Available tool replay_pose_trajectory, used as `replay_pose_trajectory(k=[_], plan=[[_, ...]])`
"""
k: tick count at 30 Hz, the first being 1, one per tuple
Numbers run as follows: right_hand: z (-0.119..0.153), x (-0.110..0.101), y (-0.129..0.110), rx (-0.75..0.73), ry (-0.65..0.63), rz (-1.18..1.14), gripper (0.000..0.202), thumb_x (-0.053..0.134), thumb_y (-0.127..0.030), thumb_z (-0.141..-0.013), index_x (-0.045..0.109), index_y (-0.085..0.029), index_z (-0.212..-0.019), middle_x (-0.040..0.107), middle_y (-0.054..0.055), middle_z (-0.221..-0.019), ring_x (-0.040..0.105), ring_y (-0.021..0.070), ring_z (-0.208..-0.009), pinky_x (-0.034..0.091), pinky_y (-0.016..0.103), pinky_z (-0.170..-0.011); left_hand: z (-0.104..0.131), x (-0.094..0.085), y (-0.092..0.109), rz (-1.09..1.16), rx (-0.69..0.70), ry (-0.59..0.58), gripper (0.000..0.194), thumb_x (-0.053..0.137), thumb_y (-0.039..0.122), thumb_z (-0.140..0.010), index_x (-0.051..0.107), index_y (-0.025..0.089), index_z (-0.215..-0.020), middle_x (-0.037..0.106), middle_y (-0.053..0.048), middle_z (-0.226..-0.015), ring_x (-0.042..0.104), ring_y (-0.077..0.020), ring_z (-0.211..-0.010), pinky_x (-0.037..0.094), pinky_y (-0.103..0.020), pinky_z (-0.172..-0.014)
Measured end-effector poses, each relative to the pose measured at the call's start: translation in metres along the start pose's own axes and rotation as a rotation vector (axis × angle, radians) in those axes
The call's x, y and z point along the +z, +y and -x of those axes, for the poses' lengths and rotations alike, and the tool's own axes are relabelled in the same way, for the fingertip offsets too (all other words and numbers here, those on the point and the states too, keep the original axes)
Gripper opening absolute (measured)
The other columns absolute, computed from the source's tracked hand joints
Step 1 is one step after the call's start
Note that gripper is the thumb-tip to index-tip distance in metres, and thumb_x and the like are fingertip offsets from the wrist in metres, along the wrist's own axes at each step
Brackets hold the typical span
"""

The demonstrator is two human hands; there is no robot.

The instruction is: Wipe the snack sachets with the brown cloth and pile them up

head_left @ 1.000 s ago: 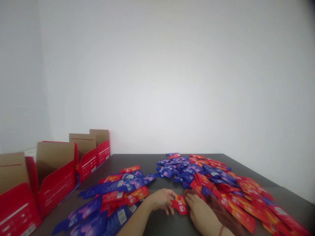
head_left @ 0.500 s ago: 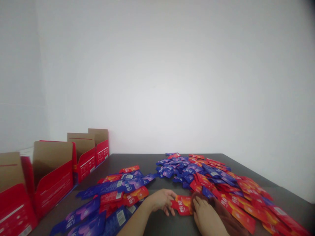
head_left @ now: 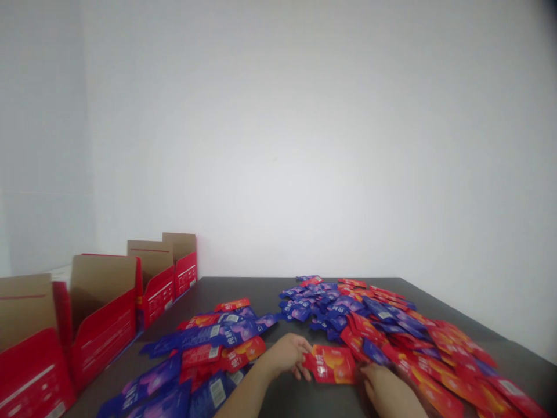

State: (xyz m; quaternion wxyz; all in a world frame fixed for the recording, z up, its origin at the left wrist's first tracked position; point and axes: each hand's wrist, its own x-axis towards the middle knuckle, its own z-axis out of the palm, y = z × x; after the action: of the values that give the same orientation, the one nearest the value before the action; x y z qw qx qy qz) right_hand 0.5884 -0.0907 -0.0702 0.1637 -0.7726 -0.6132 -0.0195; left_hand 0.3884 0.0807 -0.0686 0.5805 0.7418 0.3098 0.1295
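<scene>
Between my hands, near the front of the dark table (head_left: 300, 396), is a red-orange pouch (head_left: 334, 366) with white lettering. My left hand (head_left: 292, 355) pinches its narrow left end. Beside the pouch's right edge, my right hand (head_left: 378, 380) is curled over a brown cloth (head_left: 402, 371) that is mostly hidden and blurred. Blue pouches and red pouches form a pile (head_left: 343, 305) that spreads from the table's middle to the right. A smaller group of blue and red pouches (head_left: 213, 335) lies left of my left forearm.
Several open red cardboard boxes (head_left: 102, 342) with brown raised flaps stand in a row along the table's left side. A plain pale wall (head_left: 278, 145) rises behind the table.
My right hand and the cloth have moved right, off the pouch, so more of its front shows. My left hand still holds the pouch's end. The whole view has shifted slightly.
</scene>
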Motion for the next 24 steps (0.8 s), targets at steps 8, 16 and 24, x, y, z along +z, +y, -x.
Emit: replay_pose_trajectory(k=[8,16,24], plan=[[-0.011,-0.014,0.008,-0.010,0.191,-0.146,0.041,0.034,-0.023,-0.089,0.070,-0.019,-0.110,0.070,0.010,-0.113,0.064,0.0237,-0.106,0.046,0.038,-0.096,0.025,-0.011,0.020,-0.692,0.417,0.314,0.025,0.041,0.017,-0.087,0.063,0.021,-0.097,0.069,-0.004,-0.093,0.063,-0.0215,-0.092,0.044,-0.032,-0.085],[-0.002,-0.013,-0.017,-0.175,0.221,-0.184,0.037,0.040,-0.020,-0.090,0.068,-0.020,-0.114,0.067,0.009,-0.120,0.058,0.0232,-0.113,0.040,0.038,-0.102,0.018,-0.014,0.000,-0.577,0.481,0.050,0.039,0.040,-0.001,-0.067,0.069,0.019,-0.083,0.065,-0.003,-0.112,0.060,-0.0155,-0.103,0.043,-0.025,-0.092],[-0.015,-0.008,-0.030,-0.265,0.133,-0.106,0.037,0.039,-0.012,-0.090,0.068,-0.019,-0.112,0.069,0.007,-0.115,0.061,0.0211,-0.105,0.044,0.034,-0.095,0.009,0.009,-0.005,-0.684,0.319,0.220,0.049,0.073,0.035,-0.071,0.062,0.022,-0.117,0.058,-0.006,-0.121,0.048,-0.0283,-0.115,0.036,-0.040,-0.100]])
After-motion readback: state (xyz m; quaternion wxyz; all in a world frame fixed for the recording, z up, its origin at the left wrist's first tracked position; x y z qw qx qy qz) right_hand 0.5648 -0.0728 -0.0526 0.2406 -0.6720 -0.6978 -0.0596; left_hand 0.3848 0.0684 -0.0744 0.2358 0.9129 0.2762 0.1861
